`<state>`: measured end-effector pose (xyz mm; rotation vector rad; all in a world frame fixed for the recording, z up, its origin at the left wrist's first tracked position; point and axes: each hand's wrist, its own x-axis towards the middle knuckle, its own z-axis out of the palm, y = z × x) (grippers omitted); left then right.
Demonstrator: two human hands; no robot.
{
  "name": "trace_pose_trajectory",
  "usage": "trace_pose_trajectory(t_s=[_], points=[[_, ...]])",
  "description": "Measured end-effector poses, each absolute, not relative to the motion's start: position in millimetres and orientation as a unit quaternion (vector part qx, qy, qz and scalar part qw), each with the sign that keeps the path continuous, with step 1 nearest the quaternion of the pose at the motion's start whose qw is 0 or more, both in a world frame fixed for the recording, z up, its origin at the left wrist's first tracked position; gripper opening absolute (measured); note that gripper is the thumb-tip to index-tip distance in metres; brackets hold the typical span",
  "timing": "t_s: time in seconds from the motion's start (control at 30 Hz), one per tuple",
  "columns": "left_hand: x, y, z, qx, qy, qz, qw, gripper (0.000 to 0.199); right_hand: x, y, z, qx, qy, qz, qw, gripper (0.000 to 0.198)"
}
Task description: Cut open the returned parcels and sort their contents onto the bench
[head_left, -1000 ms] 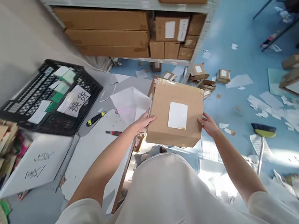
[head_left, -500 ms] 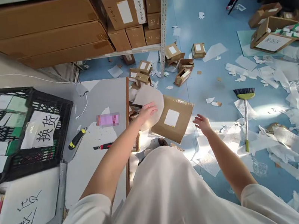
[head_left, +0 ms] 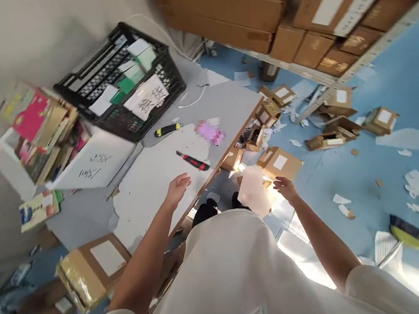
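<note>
My left hand [head_left: 178, 189] is over the front of the worktable [head_left: 146, 188], fingers stretched out and holding nothing. Nearest to it on the tabletop is a red and black utility knife [head_left: 193, 160]. Behind that lie a yellow and black utility knife [head_left: 167, 129] and a small pink item [head_left: 210, 131], blurred out. My right hand [head_left: 286, 188] hangs in the air off the table's right side, fingers apart, with nothing in it. Below it are a labelled cardboard box [head_left: 288, 167] and a thin white sheet [head_left: 254, 192].
A black crate [head_left: 103, 118] with green and white packets stands at the table's back. Beside it is a white bin [head_left: 103, 166] of booklets. A shelf of cartons [head_left: 226, 8] rises behind. Opened boxes [head_left: 333, 133], paper scraps and a broom [head_left: 408, 232] lie on the floor.
The view has turned left. My left hand has moved from the white sheet to above the table. The labelled cardboard and the sheet have dropped away from my hands towards the floor.
</note>
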<state>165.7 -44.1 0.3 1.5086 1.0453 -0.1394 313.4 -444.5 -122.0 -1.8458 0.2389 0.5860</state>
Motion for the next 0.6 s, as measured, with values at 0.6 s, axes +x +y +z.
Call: trace_pose_trajectory(t_s=[0.6], points=[[-18, 28, -72, 0.666, 0.544, -0.087, 0.504, 0.060, 415, -116, -118, -0.905, -0.383, 0.132, 0.130, 0.050]])
